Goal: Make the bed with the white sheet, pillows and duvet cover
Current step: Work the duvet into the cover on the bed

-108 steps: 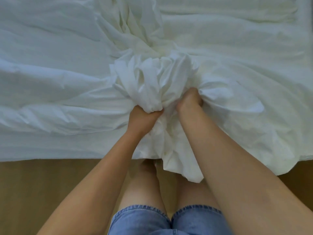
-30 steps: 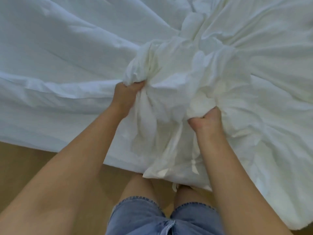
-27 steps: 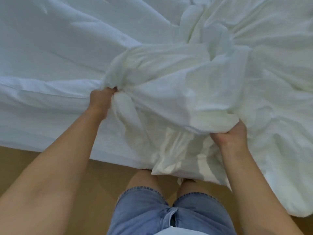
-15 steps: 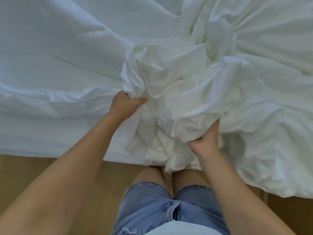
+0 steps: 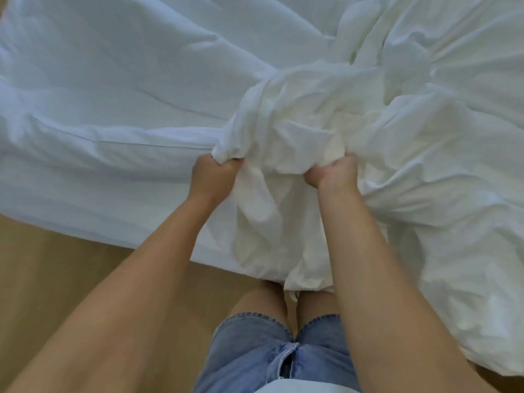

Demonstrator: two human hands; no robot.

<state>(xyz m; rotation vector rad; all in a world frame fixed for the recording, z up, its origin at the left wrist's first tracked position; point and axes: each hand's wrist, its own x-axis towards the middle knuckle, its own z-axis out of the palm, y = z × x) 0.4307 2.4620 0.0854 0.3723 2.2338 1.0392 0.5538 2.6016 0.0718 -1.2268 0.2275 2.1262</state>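
Note:
A bunched white duvet cover (image 5: 312,114) lies crumpled on the bed, spreading to the right and hanging over the near edge. My left hand (image 5: 211,177) grips a gathered fold of it at the bunch's left side. My right hand (image 5: 334,174) grips another handful a short way to the right. Both fists sit near the bed's front edge with fabric draping down between my arms. The white sheet (image 5: 113,95) covers the bed to the left, fairly smooth with long creases. No pillows are in view.
A light wooden floor (image 5: 56,279) runs along the bed's near edge at the lower left. My legs in denim shorts (image 5: 269,353) stand right against the bed. White fabric fills the whole upper part of the view.
Both hands have come closer together and nearer the bed's edge, regripping the fabric. The bunch between them is tighter than half a second ago.

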